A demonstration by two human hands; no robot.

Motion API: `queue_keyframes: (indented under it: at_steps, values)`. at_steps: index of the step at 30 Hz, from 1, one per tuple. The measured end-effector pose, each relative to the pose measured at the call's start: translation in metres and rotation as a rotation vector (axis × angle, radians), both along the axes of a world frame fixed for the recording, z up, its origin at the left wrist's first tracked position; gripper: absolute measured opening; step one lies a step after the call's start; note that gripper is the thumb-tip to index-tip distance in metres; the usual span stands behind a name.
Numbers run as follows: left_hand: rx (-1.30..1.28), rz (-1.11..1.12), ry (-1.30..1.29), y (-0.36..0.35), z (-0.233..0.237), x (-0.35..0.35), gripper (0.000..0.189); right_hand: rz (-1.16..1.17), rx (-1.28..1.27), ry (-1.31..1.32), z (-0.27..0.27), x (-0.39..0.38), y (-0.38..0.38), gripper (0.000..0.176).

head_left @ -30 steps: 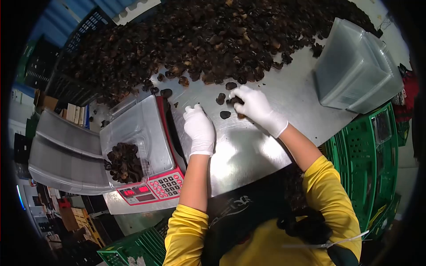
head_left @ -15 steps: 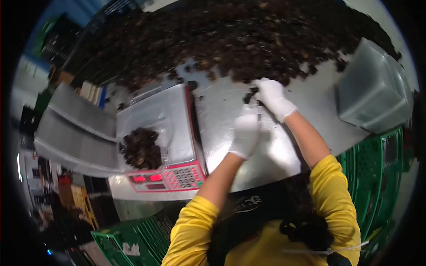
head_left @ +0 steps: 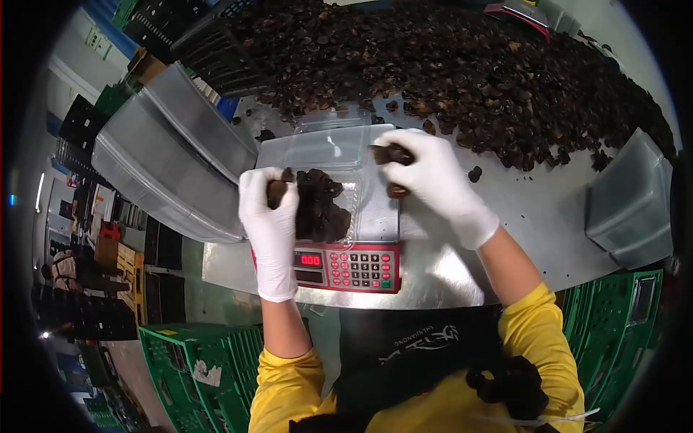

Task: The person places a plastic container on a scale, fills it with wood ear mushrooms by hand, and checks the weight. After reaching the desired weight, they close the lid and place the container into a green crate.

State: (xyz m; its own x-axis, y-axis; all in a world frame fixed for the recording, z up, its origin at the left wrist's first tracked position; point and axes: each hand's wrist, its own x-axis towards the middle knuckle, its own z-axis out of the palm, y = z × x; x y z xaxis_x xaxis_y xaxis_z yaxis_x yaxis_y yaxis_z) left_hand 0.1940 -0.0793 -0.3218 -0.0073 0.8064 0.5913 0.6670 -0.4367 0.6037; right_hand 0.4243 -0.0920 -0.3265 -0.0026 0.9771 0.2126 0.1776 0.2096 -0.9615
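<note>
My left hand [head_left: 268,220], in a white glove, is closed on a dark brown mushroom [head_left: 277,190] at the left side of the scale. Beside it, a pile of dark mushrooms [head_left: 323,209] rests in a clear plastic tray [head_left: 352,202] on the scale [head_left: 375,229]. A red display on the scale's front reads 0.00. My gloved right hand [head_left: 432,173] pinches several dark mushroom pieces [head_left: 393,155] above the scale's right edge. The glove partly hides these pieces.
A large heap of similar mushrooms [head_left: 498,94] covers the back of the metal table [head_left: 520,216]. Stacked clear tubs [head_left: 155,162] stand at left, more tubs [head_left: 632,202] at right. Green crates [head_left: 206,375] sit below the table's front edge. A second scale [head_left: 516,16] is at the far back.
Both hands have moved left from the bare tabletop to the scale, the left farther than the right. The camera view has shifted, so the scale sits farther right in the picture.
</note>
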Motion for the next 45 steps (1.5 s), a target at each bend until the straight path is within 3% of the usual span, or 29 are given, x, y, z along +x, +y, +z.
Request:
queue_keyframes:
  at_steps: [2, 4, 7, 8, 11, 14, 17, 21, 24, 27, 29, 36, 43, 45]
  values:
    - [-0.026, -0.005, -0.085, 0.006, -0.007, -0.017, 0.014, -0.011, 0.003, -0.106, -0.011, -0.037, 0.016, 0.032]
    - [0.026, -0.075, 0.044, 0.006, -0.013, -0.018, 0.020, -0.078, 0.142, -0.646, -0.014, -0.066, 0.023, 0.039]
    - [-0.040, -0.129, 0.251, 0.006, -0.035, -0.015, 0.031, 0.014, 0.040, -0.919, -0.018, -0.084, 0.017, 0.046]
    - [-0.065, -0.155, 0.246, 0.004, -0.039, -0.016, 0.035, 0.014, 0.041, -0.924, -0.016, -0.082, 0.015, 0.046]
    - [-0.100, -0.165, 0.283, -0.002, -0.028, -0.022, 0.051, 0.076, 0.280, -0.605, -0.010, -0.062, 0.003, 0.050]
    - [-0.132, -0.190, 0.259, -0.004, -0.024, -0.031, 0.066, 0.102, -0.027, -0.291, 0.011, -0.060, -0.007, 0.039]
    - [-0.085, -0.173, 0.096, -0.006, -0.020, -0.041, 0.066, 0.006, 0.109, -0.305, -0.010, -0.057, -0.007, 0.029]
    - [-0.047, -0.024, -0.125, -0.006, -0.024, -0.075, 0.043, -0.161, 0.307, -0.433, -0.024, -0.045, -0.015, 0.015]
    - [-0.157, 0.019, -0.346, -0.007, -0.034, -0.098, 0.034, -0.175, 0.305, -0.460, -0.029, -0.034, -0.020, 0.016]
    - [-0.211, 0.074, -0.354, -0.011, -0.039, -0.110, 0.034, -0.176, 0.251, -0.468, -0.028, -0.027, -0.025, 0.016]
    - [-0.352, 0.029, -0.393, -0.014, -0.045, -0.115, 0.035, -0.173, 0.270, -0.464, -0.032, -0.026, -0.026, 0.016]
    - [-0.469, -0.096, -0.659, -0.023, -0.055, -0.110, 0.035, -0.162, 0.264, -0.473, -0.037, -0.022, -0.034, 0.017]
    - [-0.558, -0.047, -0.585, -0.031, -0.044, -0.096, 0.030, -0.164, 0.290, -0.465, -0.032, -0.033, -0.022, 0.013]
    - [-0.155, 0.098, 0.037, -0.030, -0.041, -0.088, 0.033, -0.137, 0.365, -0.538, -0.030, -0.042, -0.009, 0.012]
